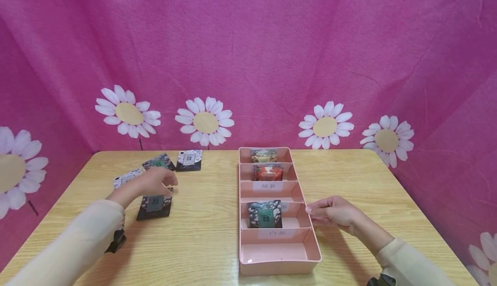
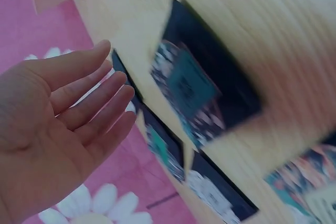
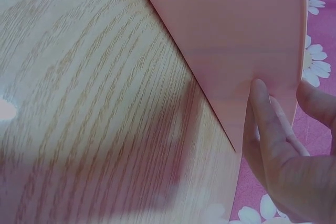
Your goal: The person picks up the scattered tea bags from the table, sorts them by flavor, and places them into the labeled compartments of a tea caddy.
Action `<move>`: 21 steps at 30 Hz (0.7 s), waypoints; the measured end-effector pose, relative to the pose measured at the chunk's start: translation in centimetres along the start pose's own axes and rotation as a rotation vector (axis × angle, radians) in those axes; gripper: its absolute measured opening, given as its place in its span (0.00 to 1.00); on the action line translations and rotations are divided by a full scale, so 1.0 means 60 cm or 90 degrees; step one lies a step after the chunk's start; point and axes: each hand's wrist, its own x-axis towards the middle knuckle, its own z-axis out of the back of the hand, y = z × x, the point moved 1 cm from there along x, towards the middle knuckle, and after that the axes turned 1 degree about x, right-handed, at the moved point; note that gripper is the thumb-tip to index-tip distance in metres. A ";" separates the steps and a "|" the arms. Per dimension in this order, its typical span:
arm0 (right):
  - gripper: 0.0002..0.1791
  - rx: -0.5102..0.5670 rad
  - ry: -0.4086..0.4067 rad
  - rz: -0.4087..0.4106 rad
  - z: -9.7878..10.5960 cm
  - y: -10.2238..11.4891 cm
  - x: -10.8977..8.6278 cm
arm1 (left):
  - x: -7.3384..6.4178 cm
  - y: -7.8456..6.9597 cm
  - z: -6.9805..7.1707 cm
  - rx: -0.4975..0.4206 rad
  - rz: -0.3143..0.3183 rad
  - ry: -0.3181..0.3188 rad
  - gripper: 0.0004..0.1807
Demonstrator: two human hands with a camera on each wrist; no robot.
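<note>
My left hand [image 1: 157,181] hovers over a group of flat tea sachets at the table's left, fingers loosely bent with nothing held. Below it lies a dark sachet with a grey-teal label [image 1: 155,205]. Behind are a dark sachet with a green label [image 1: 159,161], a white-and-black sachet [image 1: 189,160], and another white one [image 1: 126,177] partly hidden by the arm. My right hand [image 1: 335,212] holds the right wall of a pink divided box [image 1: 279,268], thumb at the rim and fingers against the outside, also seen in the right wrist view.
Upright in the box's compartments stand a dark sachet with a green label [image 1: 265,215], red sachets [image 1: 268,173] and a yellowish sachet [image 1: 264,155]. White paper labels [image 1: 268,186] mark some dividers. A pink curtain with daisies [image 1: 248,61] surrounds the wooden table [image 1: 202,234].
</note>
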 end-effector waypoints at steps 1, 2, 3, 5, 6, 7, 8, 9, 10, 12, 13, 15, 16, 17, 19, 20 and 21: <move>0.27 0.000 -0.001 -0.001 0.000 0.000 0.000 | -0.003 0.006 -0.001 0.002 0.002 -0.005 0.14; 0.27 0.001 -0.002 -0.001 0.000 0.001 0.000 | -0.007 0.013 -0.001 0.005 0.002 -0.009 0.15; 0.27 0.000 -0.001 0.001 0.000 0.000 0.000 | -0.010 0.019 -0.002 0.008 0.002 -0.011 0.16; 0.27 0.002 0.002 0.004 0.000 0.000 0.000 | -0.015 0.031 -0.003 0.015 0.008 -0.013 0.18; 0.27 0.003 0.003 0.004 0.000 0.000 -0.001 | -0.018 0.036 -0.003 0.020 0.013 -0.011 0.19; 0.27 0.004 0.005 0.005 0.000 0.000 -0.001 | -0.020 0.041 -0.004 0.025 0.016 -0.009 0.21; 0.27 0.004 0.006 0.005 0.000 0.000 -0.001 | -0.023 0.045 -0.005 0.027 0.027 -0.004 0.22; 0.27 0.005 0.008 0.005 0.000 0.000 -0.001 | -0.025 0.049 -0.006 0.029 0.036 -0.002 0.23; 0.27 0.006 0.010 0.005 0.000 0.000 -0.001 | -0.027 0.053 -0.007 0.032 0.046 0.000 0.24; 0.27 0.007 0.013 0.004 0.000 0.000 -0.001 | -0.030 0.059 -0.009 0.040 0.057 0.001 0.25; 0.27 0.007 0.013 0.004 0.000 0.000 -0.001 | -0.031 0.061 -0.010 0.042 0.062 0.001 0.25; 0.27 0.007 0.015 0.003 0.000 0.000 -0.001 | -0.032 0.065 -0.012 0.044 0.068 0.000 0.25; 0.27 0.006 0.015 0.002 0.000 0.000 -0.001 | -0.032 0.067 -0.013 0.044 0.068 0.000 0.25; 0.27 0.005 0.015 0.002 0.000 0.001 -0.001 | -0.032 0.069 -0.014 0.044 0.069 -0.001 0.25; 0.27 0.003 0.014 0.002 0.001 0.001 -0.001 | -0.031 0.071 -0.017 0.044 0.069 -0.002 0.25; 0.26 0.004 0.014 0.002 0.001 0.001 -0.001 | -0.031 0.072 -0.018 0.043 0.068 -0.003 0.25; 0.26 0.005 0.014 0.002 0.001 0.001 -0.001 | -0.030 0.072 -0.019 0.042 0.069 -0.005 0.25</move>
